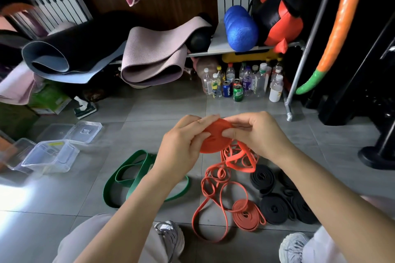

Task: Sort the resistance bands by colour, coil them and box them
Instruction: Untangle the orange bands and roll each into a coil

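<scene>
My left hand (183,145) and my right hand (256,132) both grip a flat coil of orange resistance band (213,139) held above the floor; its loose tail (241,160) hangs down below my right hand. On the tiles under it lie a tangle of thin orange bands (215,186) and one coiled orange band (245,213). Green bands (128,175) lie uncoiled to the left, partly behind my left forearm. Several coiled black bands (275,207) sit at the right. Clear plastic boxes (51,156) stand open at the left, with a lid (85,132) beside them.
Rolled yoga mats (149,57) and a blue foam roller (241,28) lie on a low shelf ahead. Bottles and cans (237,83) stand under it. A metal rack leg (288,111) and a black equipment base (376,156) stand at the right. My shoes (171,239) are near the bottom edge.
</scene>
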`<state>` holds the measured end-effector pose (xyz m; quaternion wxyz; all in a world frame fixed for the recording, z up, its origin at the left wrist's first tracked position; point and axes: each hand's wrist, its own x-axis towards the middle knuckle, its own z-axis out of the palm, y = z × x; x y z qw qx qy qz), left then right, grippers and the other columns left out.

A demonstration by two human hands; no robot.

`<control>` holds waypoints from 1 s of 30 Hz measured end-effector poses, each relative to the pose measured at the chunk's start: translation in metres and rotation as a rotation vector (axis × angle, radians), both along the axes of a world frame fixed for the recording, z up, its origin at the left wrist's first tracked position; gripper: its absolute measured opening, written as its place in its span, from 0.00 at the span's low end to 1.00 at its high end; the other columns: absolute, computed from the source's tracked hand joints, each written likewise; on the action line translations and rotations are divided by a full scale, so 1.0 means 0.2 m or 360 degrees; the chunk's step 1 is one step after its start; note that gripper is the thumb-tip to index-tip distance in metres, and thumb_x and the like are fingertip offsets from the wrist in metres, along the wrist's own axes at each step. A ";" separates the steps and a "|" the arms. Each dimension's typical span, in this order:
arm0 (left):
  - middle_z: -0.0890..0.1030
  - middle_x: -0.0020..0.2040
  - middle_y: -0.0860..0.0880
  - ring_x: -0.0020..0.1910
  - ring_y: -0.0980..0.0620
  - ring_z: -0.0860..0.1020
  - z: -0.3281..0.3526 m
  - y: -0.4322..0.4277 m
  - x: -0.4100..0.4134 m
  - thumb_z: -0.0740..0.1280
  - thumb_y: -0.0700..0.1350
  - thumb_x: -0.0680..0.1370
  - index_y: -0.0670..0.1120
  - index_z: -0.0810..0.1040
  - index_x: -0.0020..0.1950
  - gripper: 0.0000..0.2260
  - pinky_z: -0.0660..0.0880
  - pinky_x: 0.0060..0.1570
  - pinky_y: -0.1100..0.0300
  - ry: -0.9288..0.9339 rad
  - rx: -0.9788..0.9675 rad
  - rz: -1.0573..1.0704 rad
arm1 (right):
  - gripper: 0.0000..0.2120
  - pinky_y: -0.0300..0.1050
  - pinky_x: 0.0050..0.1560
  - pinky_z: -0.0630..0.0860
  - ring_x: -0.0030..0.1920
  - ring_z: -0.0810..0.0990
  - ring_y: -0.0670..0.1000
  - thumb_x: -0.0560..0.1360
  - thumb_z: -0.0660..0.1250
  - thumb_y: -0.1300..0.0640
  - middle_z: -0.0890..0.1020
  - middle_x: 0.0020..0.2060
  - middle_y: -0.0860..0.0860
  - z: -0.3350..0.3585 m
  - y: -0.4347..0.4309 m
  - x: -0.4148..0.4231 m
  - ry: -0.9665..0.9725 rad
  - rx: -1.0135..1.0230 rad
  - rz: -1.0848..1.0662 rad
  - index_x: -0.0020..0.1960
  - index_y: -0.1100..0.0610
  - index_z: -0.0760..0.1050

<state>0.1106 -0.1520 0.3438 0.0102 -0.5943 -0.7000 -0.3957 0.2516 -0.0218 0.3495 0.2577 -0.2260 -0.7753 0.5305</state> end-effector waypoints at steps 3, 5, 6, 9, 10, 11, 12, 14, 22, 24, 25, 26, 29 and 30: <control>0.77 0.51 0.55 0.51 0.61 0.75 0.02 0.01 0.02 0.64 0.39 0.76 0.56 0.74 0.63 0.18 0.69 0.52 0.73 -0.0172 0.0088 0.0024 | 0.13 0.34 0.48 0.78 0.43 0.84 0.41 0.67 0.74 0.62 0.84 0.42 0.46 0.02 0.03 0.01 0.0044 -0.0058 -0.0004 0.51 0.55 0.82; 0.77 0.50 0.58 0.50 0.61 0.75 0.03 0.02 0.03 0.65 0.40 0.75 0.60 0.74 0.62 0.19 0.70 0.53 0.70 -0.0336 0.0172 0.0059 | 0.14 0.33 0.48 0.78 0.43 0.83 0.41 0.67 0.74 0.63 0.84 0.42 0.46 0.02 0.04 0.02 0.0068 -0.0105 -0.0013 0.52 0.58 0.82; 0.78 0.49 0.58 0.50 0.61 0.76 0.03 0.02 0.03 0.65 0.41 0.75 0.64 0.74 0.60 0.20 0.72 0.54 0.66 -0.0457 0.0210 0.0097 | 0.13 0.32 0.48 0.78 0.43 0.83 0.40 0.67 0.74 0.63 0.84 0.41 0.45 0.02 0.04 0.02 0.0081 -0.0139 -0.0026 0.51 0.58 0.82; 0.81 0.50 0.60 0.54 0.55 0.79 0.05 0.04 0.03 0.66 0.39 0.74 0.71 0.76 0.53 0.23 0.76 0.58 0.52 -0.0893 0.0258 0.0154 | 0.10 0.31 0.43 0.77 0.39 0.82 0.39 0.68 0.73 0.63 0.83 0.38 0.43 -0.01 0.03 0.01 0.0141 -0.0244 -0.0082 0.45 0.50 0.80; 0.81 0.51 0.61 0.54 0.54 0.79 0.05 0.04 0.04 0.66 0.39 0.74 0.70 0.77 0.52 0.22 0.76 0.57 0.49 -0.0960 0.0254 0.0154 | 0.11 0.31 0.42 0.77 0.38 0.82 0.39 0.68 0.73 0.64 0.83 0.37 0.43 -0.03 0.03 0.01 0.0159 -0.0265 -0.0095 0.44 0.49 0.80; 0.81 0.51 0.61 0.53 0.54 0.79 0.05 0.05 0.04 0.67 0.40 0.73 0.69 0.77 0.51 0.20 0.77 0.57 0.48 -0.0971 0.0232 0.0154 | 0.11 0.32 0.41 0.78 0.37 0.82 0.39 0.69 0.73 0.64 0.83 0.37 0.43 -0.04 0.03 0.01 0.0163 -0.0274 -0.0103 0.44 0.49 0.80; 0.80 0.51 0.60 0.53 0.54 0.79 0.05 0.05 0.04 0.66 0.42 0.72 0.66 0.77 0.51 0.18 0.77 0.56 0.48 -0.0943 0.0188 0.0157 | 0.10 0.33 0.42 0.78 0.37 0.82 0.39 0.69 0.72 0.64 0.83 0.37 0.43 -0.04 0.03 0.01 0.0149 -0.0264 -0.0103 0.45 0.50 0.80; 0.78 0.52 0.57 0.52 0.52 0.78 0.05 0.04 0.05 0.68 0.44 0.71 0.62 0.74 0.52 0.15 0.76 0.55 0.47 -0.0759 0.0049 0.0188 | 0.10 0.39 0.47 0.80 0.39 0.83 0.41 0.69 0.73 0.63 0.83 0.39 0.45 -0.06 0.03 0.01 0.0055 -0.0164 -0.0091 0.50 0.55 0.81; 0.74 0.58 0.50 0.53 0.48 0.77 -0.02 0.01 0.04 0.57 0.47 0.77 0.60 0.69 0.66 0.18 0.79 0.46 0.52 0.0414 -0.0251 -0.0070 | 0.10 0.40 0.50 0.79 0.44 0.83 0.43 0.71 0.72 0.63 0.84 0.41 0.45 -0.06 0.01 0.02 -0.0072 0.0043 0.0008 0.50 0.53 0.81; 0.75 0.54 0.52 0.51 0.52 0.76 -0.02 0.02 0.05 0.60 0.43 0.77 0.58 0.73 0.64 0.18 0.77 0.48 0.58 0.0236 -0.0174 -0.0042 | 0.12 0.34 0.48 0.77 0.42 0.82 0.39 0.70 0.73 0.62 0.83 0.40 0.41 -0.05 0.02 0.02 -0.0035 0.0036 -0.0012 0.47 0.47 0.80; 0.75 0.54 0.54 0.51 0.55 0.75 -0.01 0.03 0.05 0.62 0.42 0.76 0.58 0.74 0.64 0.19 0.74 0.51 0.63 0.0136 -0.0147 -0.0032 | 0.14 0.32 0.48 0.77 0.42 0.82 0.37 0.69 0.74 0.62 0.82 0.39 0.39 -0.04 0.02 0.02 -0.0018 0.0039 -0.0022 0.45 0.44 0.79; 0.74 0.54 0.55 0.52 0.58 0.74 -0.01 0.03 0.05 0.63 0.40 0.75 0.58 0.75 0.63 0.19 0.71 0.52 0.68 0.0034 -0.0116 -0.0026 | 0.14 0.31 0.47 0.76 0.42 0.82 0.37 0.69 0.74 0.62 0.82 0.38 0.38 -0.03 0.03 0.03 -0.0006 0.0030 -0.0029 0.45 0.43 0.79; 0.75 0.52 0.56 0.53 0.64 0.72 0.02 0.04 0.05 0.64 0.38 0.74 0.60 0.74 0.60 0.21 0.66 0.54 0.76 -0.0223 0.0002 0.0006 | 0.10 0.33 0.49 0.78 0.42 0.83 0.40 0.68 0.74 0.61 0.83 0.40 0.42 -0.01 0.06 0.03 0.0011 -0.0055 -0.0016 0.47 0.49 0.81; 0.75 0.52 0.58 0.53 0.65 0.72 0.03 0.04 0.05 0.64 0.38 0.74 0.61 0.74 0.59 0.21 0.65 0.54 0.76 -0.0298 0.0048 0.0021 | 0.10 0.33 0.49 0.78 0.42 0.83 0.39 0.68 0.74 0.62 0.84 0.39 0.42 -0.02 0.06 0.04 0.0023 -0.0107 0.0000 0.45 0.49 0.81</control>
